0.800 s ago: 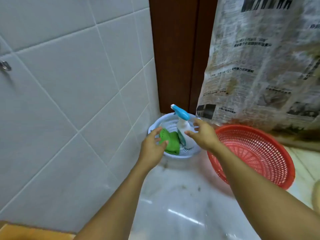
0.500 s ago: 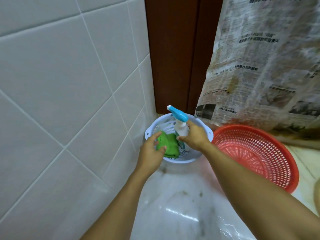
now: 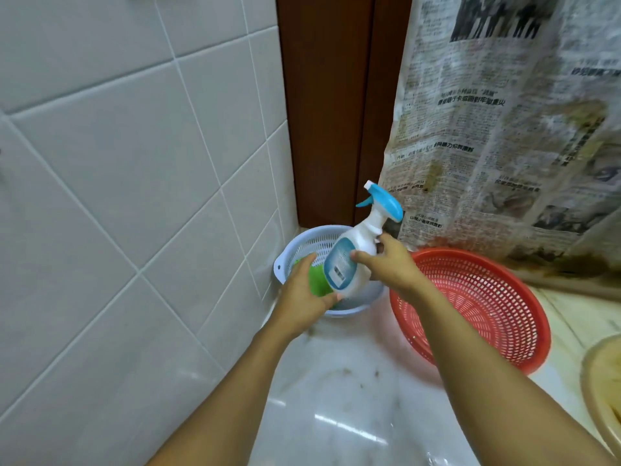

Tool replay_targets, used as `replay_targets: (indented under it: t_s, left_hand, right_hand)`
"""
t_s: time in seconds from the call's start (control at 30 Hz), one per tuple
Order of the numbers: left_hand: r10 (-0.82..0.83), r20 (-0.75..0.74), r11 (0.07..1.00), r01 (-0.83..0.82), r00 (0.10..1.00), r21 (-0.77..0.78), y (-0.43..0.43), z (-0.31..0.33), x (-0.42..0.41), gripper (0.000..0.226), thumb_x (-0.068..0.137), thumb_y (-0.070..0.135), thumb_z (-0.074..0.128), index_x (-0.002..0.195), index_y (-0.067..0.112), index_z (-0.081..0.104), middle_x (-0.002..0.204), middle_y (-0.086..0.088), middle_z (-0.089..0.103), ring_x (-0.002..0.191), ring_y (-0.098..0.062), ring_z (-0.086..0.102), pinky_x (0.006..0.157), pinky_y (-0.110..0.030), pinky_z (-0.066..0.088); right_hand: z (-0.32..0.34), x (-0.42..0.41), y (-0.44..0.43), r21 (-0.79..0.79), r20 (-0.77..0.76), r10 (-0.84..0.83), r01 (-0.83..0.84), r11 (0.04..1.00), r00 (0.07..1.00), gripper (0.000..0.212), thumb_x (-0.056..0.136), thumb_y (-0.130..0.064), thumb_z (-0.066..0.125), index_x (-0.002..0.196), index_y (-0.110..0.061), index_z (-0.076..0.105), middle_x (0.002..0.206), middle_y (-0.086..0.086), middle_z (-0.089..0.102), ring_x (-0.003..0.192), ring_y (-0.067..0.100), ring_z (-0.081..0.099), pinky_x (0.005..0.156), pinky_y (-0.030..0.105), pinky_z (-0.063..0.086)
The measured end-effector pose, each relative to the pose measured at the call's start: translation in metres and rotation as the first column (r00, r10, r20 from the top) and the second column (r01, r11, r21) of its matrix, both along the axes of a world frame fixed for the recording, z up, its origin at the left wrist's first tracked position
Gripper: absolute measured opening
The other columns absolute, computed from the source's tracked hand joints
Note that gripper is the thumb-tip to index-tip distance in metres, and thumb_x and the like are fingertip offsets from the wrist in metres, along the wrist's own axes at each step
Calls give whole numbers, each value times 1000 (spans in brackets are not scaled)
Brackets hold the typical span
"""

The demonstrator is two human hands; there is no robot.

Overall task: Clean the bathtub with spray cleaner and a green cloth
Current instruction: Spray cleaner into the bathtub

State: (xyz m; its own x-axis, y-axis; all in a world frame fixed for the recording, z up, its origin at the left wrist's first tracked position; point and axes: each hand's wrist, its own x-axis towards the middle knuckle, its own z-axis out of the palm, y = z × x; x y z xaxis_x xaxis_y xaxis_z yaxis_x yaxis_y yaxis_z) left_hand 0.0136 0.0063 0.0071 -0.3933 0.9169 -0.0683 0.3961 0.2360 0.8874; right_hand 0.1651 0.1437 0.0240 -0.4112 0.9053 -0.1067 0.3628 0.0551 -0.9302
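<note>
A white spray bottle (image 3: 353,253) with a blue trigger head hangs tilted above a pale blue perforated basket (image 3: 292,250) in the floor corner. My right hand (image 3: 386,264) grips the bottle round its body. The green cloth (image 3: 317,280) lies in the basket, mostly hidden behind the bottle and my left hand (image 3: 302,294), whose fingers and thumb close round it.
A red perforated basket (image 3: 477,304) leans right of the blue one. Stained newspaper (image 3: 504,129) hangs behind it. White wall tiles (image 3: 117,196) fill the left, a brown door frame (image 3: 329,112) stands in the corner. The glossy white floor (image 3: 336,398) shows dirt specks.
My right hand has taken hold of the spray bottle and lifted it out of the blue basket, tilting it. My left hand has closed on the green cloth.
</note>
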Motion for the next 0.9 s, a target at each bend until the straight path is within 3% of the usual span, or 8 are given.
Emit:
replay_targets:
  t_s: [0.13,0.27,0.37,0.5,0.6,0.7,0.8,0.9]
  left_hand:
    - [-71,-14,993,72,997,97,-20,24,18,93,69,34,94,137,56,35,137,21,51,127,-4,54,99,-26,54]
    - [17,-10,990,-16,1000,140,-63,43,41,116,67,39,96,156,45,20,151,19,34,138,-5,42,108,-30,50]
    - [87,-28,988,-83,996,129,-104,47,56,111,68,38,95,150,51,22,147,18,33,137,-8,41,108,-33,50]
    - [148,-23,989,-147,989,33,-171,35,68,114,63,49,95,152,48,23,141,22,34,132,-6,43,101,-20,47]
    - [188,-72,980,-192,980,-55,-227,21,79,112,63,56,93,151,44,25,140,20,35,126,-2,44,92,-7,42]
    - [244,7,968,-243,970,-68,-286,4,89,110,60,54,95,148,44,29,141,20,41,130,-5,47,108,-22,45]
    - [300,109,953,-294,948,-69,-341,-3,96,105,62,44,96,146,45,33,135,15,52,126,-13,56,104,-37,54]
    - [393,132,919,-390,910,-54,-396,0,103,99,67,30,93,142,53,32,135,18,49,126,-8,52,101,-25,52]
  right_hand:
    - [53,23,-40,-92,-283,109,-140,986,953,42,86,-20,81,125,-17,64,109,6,75,97,21,75,78,46,64]
    - [76,34,-87,-19,-343,201,-221,975,918,43,85,-18,82,125,-20,66,111,-3,73,100,14,73,74,39,64]
    - [73,40,-124,11,-332,293,-307,952,897,48,86,-25,81,129,-29,61,111,-12,68,100,10,70,71,31,62]
    - [51,39,-169,-70,-403,354,-415,907,844,56,84,-42,80,134,-37,55,120,-5,69,111,17,68,90,40,60]
    - [42,31,-207,-164,-565,309,-470,867,765,64,75,-46,86,129,-25,60,121,2,69,121,32,63,103,48,54]
    - [40,19,-251,-212,-641,287,-524,825,711,84,56,-56,95,127,-21,65,128,6,66,122,32,63,103,50,53]
    - [43,3,-300,-177,-653,389,-630,756,650,67,80,-40,85,138,-23,56,137,-2,62,119,29,66,99,53,55]
    - [49,-17,-354,-155,-615,507,-722,674,605,42,97,-25,69,137,-22,55,132,-1,66,111,30,70,94,47,56]
